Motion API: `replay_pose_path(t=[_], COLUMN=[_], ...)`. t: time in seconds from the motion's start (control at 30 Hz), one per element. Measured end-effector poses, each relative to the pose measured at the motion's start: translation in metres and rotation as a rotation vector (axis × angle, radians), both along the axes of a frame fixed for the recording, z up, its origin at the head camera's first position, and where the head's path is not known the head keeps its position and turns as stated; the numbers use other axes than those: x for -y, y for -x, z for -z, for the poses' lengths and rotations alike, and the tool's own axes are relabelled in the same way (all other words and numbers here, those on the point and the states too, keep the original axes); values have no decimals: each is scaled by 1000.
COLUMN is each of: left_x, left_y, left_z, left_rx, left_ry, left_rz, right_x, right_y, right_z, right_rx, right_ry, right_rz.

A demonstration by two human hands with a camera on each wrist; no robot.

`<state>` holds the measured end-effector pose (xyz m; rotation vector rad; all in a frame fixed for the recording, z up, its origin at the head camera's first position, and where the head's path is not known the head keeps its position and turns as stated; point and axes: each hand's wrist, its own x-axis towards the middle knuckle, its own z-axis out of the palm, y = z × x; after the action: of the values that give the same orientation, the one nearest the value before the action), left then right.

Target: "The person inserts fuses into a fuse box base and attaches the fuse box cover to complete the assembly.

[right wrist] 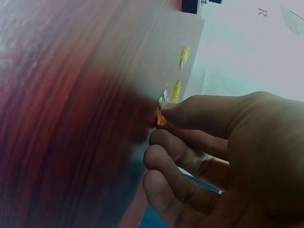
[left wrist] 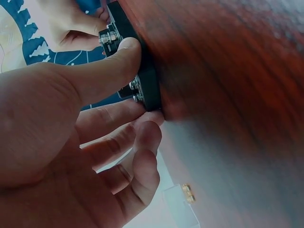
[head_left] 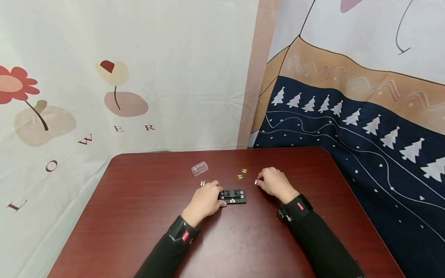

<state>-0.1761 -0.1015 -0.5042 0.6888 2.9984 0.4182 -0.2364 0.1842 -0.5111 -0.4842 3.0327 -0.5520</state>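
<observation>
My left hand [head_left: 204, 201] holds the left end of a small black block with metal screw terminals [head_left: 233, 196], which lies on the table. In the left wrist view its thumb presses on the near side of the black block [left wrist: 151, 85], while the fingertips meet its end. To the right, my right hand [head_left: 276, 184] pinches an orange blade fuse [right wrist: 161, 118] between thumb and index finger, close over the tabletop. Two flat silver prongs of this fuse point away from the palm. Beyond it lie yellow blade fuses [right wrist: 184, 56] in two small groups.
A clear plastic box [head_left: 199, 168] sits toward the table's far edge. Small gold-coloured pieces [head_left: 202, 183] lie just beyond my left hand. The reddish-brown table [head_left: 236, 239] ends at printed cloth hangings [head_left: 191, 77] behind.
</observation>
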Motion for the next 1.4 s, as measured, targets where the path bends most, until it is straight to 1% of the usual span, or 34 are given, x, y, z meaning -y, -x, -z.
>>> replay_pose_path(t=[0.13,0.23,0.37,0.5,0.77,1.0,1.13,1.27,1.4], left_x=[0,1,4,5,3,2,1,0,0], left_y=[-2,-3,-1,0,0,0,1,1,0], left_z=[0,0,-3,-4,-5,-4,-3,-4,-5], left_rx=[4,2,-13,-19,-17,-11,-14,-16,-13], left_ry=[8,14,16,11,14,11,7,2,-5], left_rz=[-2,-1,-5,1,4,-1,3,7,11], right_x=[1,3,9,16,29,44,50,54,56], right_y=[-1,-2,-4,-7,-16,-23,-25,-26,-28], right_z=[1,-1,-8,-14,-28,-37,-35,-29,-22], right_rx=[24,12,-38,-54,-94,-111,-106,-93,-102], right_ry=[-14,1,41,60,58,67,50,37,30], right_rz=[-5,-13,-41,-65,-109,-170,-194,-226,-251])
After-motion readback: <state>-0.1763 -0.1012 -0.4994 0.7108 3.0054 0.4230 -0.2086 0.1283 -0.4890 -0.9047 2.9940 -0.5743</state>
